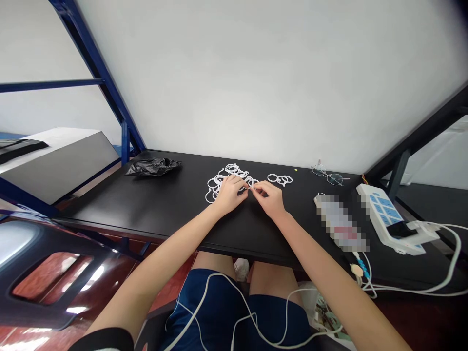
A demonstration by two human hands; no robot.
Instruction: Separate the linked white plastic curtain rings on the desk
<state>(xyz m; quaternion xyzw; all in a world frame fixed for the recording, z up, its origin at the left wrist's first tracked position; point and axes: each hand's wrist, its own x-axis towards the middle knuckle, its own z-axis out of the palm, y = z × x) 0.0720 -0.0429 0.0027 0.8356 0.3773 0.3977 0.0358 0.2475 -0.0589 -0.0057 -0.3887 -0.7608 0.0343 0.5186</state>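
Several white rings (211, 184) lie in a loose pile on the black table, behind and to the left of my hands. My left hand (233, 192) is at the pile's right edge, thumb and fingertips pinched on a white ring. Close beside it, my right hand (269, 196) pinches at the same small white ring (252, 182), and the fingertips of both hands nearly meet. A smaller group of white rings (280, 179) rests behind my right hand. The fingers partly hide the held ring.
A crumpled black plastic bag (153, 167) lies on the table (171, 195) at the left. To the right are eyeglasses (334, 179), a blurred phone (340, 223) and a white power strip (389, 217) with cables. A white cable (204, 292) runs across my lap.
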